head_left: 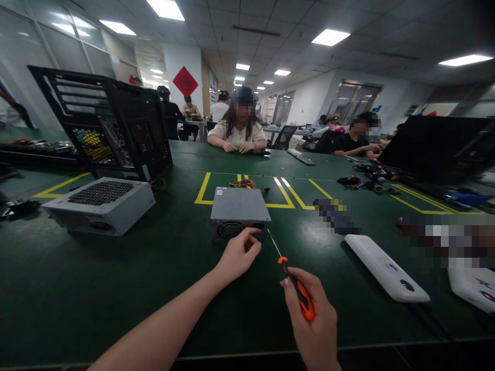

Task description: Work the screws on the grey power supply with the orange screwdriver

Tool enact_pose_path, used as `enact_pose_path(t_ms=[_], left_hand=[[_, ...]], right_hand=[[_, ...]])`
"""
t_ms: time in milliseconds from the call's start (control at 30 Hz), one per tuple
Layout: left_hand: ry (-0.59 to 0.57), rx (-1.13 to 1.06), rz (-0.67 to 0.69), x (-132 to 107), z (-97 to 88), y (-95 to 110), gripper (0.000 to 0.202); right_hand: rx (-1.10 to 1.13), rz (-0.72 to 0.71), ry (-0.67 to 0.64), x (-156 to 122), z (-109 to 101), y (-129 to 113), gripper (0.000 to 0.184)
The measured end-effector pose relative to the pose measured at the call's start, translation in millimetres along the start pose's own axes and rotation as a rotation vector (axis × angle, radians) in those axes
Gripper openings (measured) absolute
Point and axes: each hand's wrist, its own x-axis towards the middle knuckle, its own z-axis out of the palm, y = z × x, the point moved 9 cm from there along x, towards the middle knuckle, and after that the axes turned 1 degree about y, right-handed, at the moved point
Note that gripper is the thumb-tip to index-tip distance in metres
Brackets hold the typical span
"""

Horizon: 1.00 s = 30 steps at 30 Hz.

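Note:
A grey metal power-supply box sits on the green table straight ahead, its fan grille facing me. My left hand is just in front of that face, thumb and forefinger pinched together near its lower right corner; what they pinch is too small to make out. My right hand grips the orange-and-black handle of a screwdriver. Its thin shaft points up-left toward the box's right front corner, the tip a little short of it.
A second grey power supply lies at the left before an open black computer case. White flat devices lie at the right. Cables and yellow floor-tape lines mark the far table, where seated people work.

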Motion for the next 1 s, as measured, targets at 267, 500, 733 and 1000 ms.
enact_pose_path(t_ms=[267, 500, 733, 1000], left_hand=[[0.036, 0.514, 0.148, -8, 0.2, 13, 0.041], [-0.026, 0.598, 0.118, -8, 5.1, 7, 0.049], [-0.101, 0.349, 0.107, -7, 12.3, 7, 0.060], [-0.142, 0.201, 0.105, -7, 17.2, 7, 0.066]], right_hand=[[-0.020, 0.031, -0.028, -1, 4, 5, 0.021], [-0.024, 0.012, -0.016, 0, 3, 3, 0.021], [0.072, 0.102, 0.022, -1, 2, 1, 0.021], [0.092, 0.129, 0.040, 0, 1, 2, 0.022]])
